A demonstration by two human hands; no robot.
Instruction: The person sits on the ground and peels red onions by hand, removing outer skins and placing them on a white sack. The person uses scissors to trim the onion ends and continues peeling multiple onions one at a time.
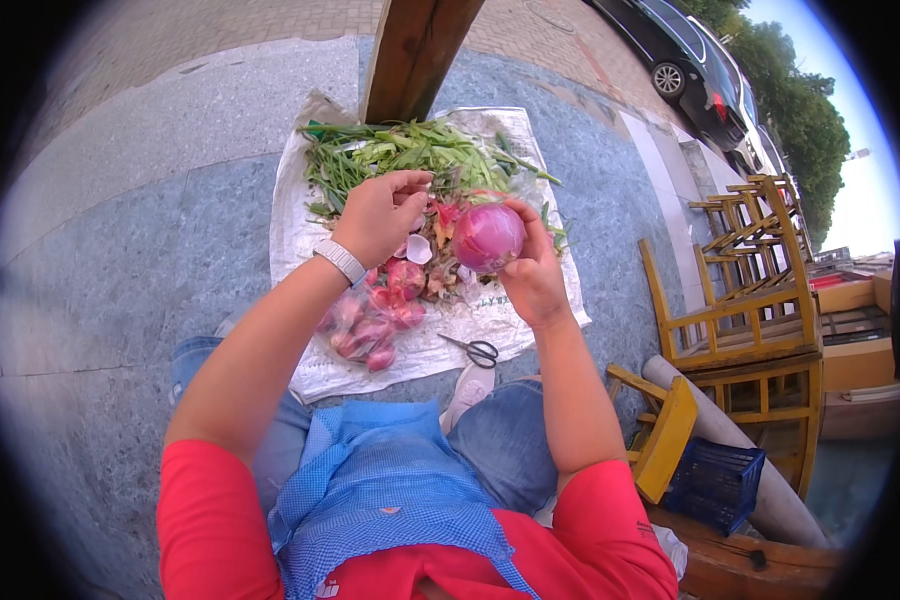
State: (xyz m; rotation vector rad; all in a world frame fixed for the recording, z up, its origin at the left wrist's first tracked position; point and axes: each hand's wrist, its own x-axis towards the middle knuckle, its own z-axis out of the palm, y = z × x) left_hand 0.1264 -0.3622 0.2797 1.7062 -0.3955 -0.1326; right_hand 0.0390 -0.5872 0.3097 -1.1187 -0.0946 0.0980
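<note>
My right hand [536, 274] is closed around a large red onion [487, 238] and holds it above the woven plastic sheet [345, 375]. To its left, my left hand [385, 211] is raised with its fingers loosely curled. A gap shows between its thumb and forefinger, and I see nothing held there. Below the hands lie dry onion skins [441, 277] and a white curved shell-like piece [418, 249]. A clear plastic bag of red onions [367, 326] rests under my left forearm. Black-handled scissors [481, 352] lie at the sheet's near edge.
Green leafy trimmings [412, 150] are heaped at the sheet's far side, beside a wooden post [416, 60]. On the right stand stacked yellow wooden chairs [742, 330], a small yellow stool [667, 442], a blue plastic crate [716, 480] and a grey pipe [780, 495]. Parked cars [690, 82] are beyond.
</note>
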